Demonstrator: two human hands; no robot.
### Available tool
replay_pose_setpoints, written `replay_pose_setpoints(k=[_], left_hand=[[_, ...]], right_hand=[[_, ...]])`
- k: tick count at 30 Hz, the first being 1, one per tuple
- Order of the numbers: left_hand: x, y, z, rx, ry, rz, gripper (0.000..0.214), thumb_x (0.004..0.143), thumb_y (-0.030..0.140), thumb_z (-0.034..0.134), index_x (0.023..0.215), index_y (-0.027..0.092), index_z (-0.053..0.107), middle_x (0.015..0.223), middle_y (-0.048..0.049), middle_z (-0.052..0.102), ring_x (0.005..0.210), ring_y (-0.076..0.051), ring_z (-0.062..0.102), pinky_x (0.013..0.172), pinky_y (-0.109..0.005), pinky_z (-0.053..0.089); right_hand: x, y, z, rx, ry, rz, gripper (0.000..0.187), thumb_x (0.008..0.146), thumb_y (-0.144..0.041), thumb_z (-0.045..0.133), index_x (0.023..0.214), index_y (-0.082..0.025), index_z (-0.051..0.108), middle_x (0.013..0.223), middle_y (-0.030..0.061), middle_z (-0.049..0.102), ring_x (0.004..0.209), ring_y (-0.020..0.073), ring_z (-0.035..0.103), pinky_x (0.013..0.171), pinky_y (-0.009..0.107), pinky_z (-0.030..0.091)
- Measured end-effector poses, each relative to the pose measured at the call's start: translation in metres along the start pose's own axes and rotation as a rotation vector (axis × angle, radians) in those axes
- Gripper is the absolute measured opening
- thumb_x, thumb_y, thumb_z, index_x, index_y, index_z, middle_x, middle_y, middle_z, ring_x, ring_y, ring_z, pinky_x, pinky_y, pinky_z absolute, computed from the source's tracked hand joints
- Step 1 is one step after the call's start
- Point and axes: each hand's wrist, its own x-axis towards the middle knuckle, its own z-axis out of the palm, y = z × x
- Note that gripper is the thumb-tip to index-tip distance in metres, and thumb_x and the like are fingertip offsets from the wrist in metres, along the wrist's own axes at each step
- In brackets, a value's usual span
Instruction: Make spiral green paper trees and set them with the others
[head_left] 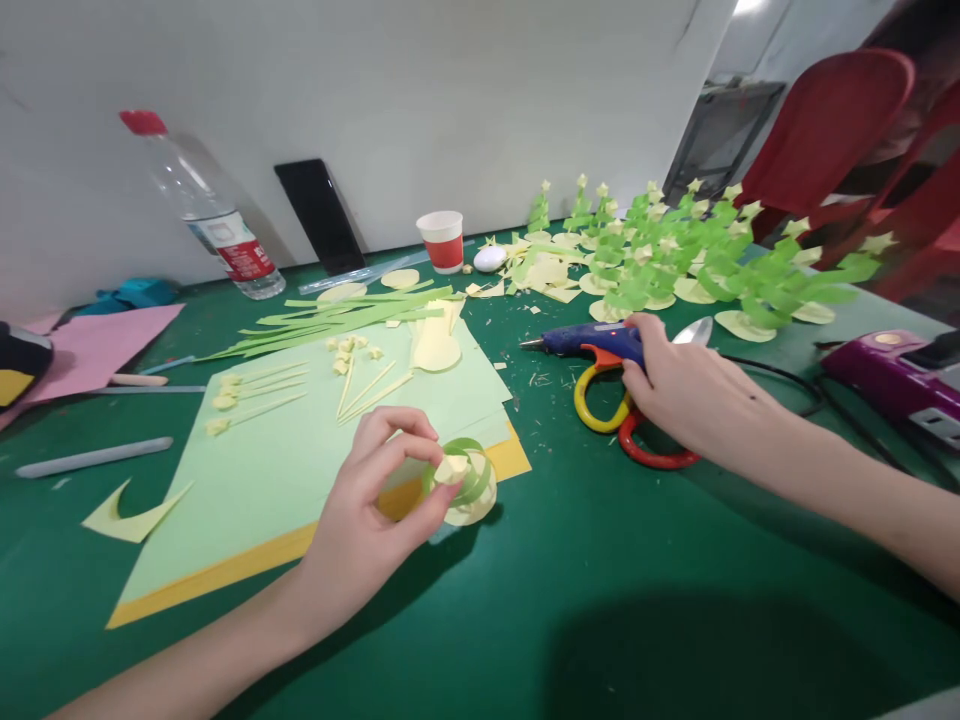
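My left hand (379, 490) pinches a small pale-yellow paper star between thumb and fingertips. The star tops a curled green paper plant (474, 482) with a round cream paper base, seen from above near the corner of the paper stack. My right hand (667, 385) is closed around the back of a blue hot glue gun (589, 340), whose metal tip points left. Part of the gun's handle is hidden by the fingers. Just below it, partly under the hand, lies a pair of scissors (658, 455) with a yellow and a red handle loop.
Pale green sheets (277, 470) carry paper sticks with stars and several loose stars. Green strips (330, 325) lie behind. Finished paper plants (675, 245) crowd the back right. A bottle (225, 235), a phone (321, 215), a paper cup (441, 242) and a purple device (892, 375) stand around.
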Motion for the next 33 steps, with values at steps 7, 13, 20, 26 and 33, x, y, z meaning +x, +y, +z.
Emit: replay_pose_setpoints(k=[7,13,20,26,33], left_hand=[[0.001,0.0,0.0,-0.007,0.005,-0.003,0.01,0.079,0.014,0.049,0.074,0.023,0.049,0.085,-0.0012,0.044,0.081,-0.015,0.048,0.067,-0.028,0.045],[0.0,-0.001,0.0,-0.003,0.011,-0.003,0.009,0.079,0.015,0.049,0.075,0.023,0.049,0.085,-0.0011,0.044,0.08,-0.015,0.049,0.067,-0.028,0.046],[0.001,0.0,0.0,-0.015,0.013,-0.009,0.009,0.08,0.016,0.049,0.074,0.023,0.049,0.084,-0.0013,0.044,0.08,-0.016,0.048,0.069,-0.03,0.045],[0.0,-0.001,-0.001,-0.029,0.002,-0.007,0.01,0.08,0.014,0.048,0.075,0.023,0.049,0.085,-0.0005,0.043,0.082,-0.015,0.048,0.071,-0.03,0.045],[0.001,-0.001,0.0,-0.021,0.001,-0.021,0.008,0.079,0.017,0.049,0.074,0.023,0.05,0.084,-0.0014,0.044,0.081,-0.016,0.049,0.068,-0.029,0.046]], right_hand=[[0.006,0.01,0.008,-0.135,-0.015,-0.099,0.048,0.08,-0.029,0.034,0.125,-0.013,0.038,0.057,0.0046,0.053,0.043,0.0182,0.044,0.041,0.024,0.024],[0.007,0.012,0.004,0.023,-0.039,-0.061,0.047,0.082,-0.024,0.031,0.127,-0.01,0.037,0.051,0.0022,0.049,0.041,0.016,0.044,0.038,0.023,0.026],[0.001,0.007,-0.013,0.203,0.038,0.037,0.04,0.082,-0.029,0.035,0.12,-0.019,0.042,0.046,-0.0014,0.044,0.038,0.0152,0.04,0.039,0.023,0.025],[0.005,0.005,-0.004,0.041,0.083,0.018,0.044,0.082,-0.03,0.033,0.123,-0.018,0.04,0.058,0.0042,0.053,0.052,0.021,0.049,0.044,0.024,0.028],[0.009,0.003,0.004,-0.161,0.053,-0.068,0.046,0.085,-0.028,0.024,0.128,-0.018,0.038,0.064,0.0071,0.06,0.05,0.023,0.053,0.041,0.026,0.024]])
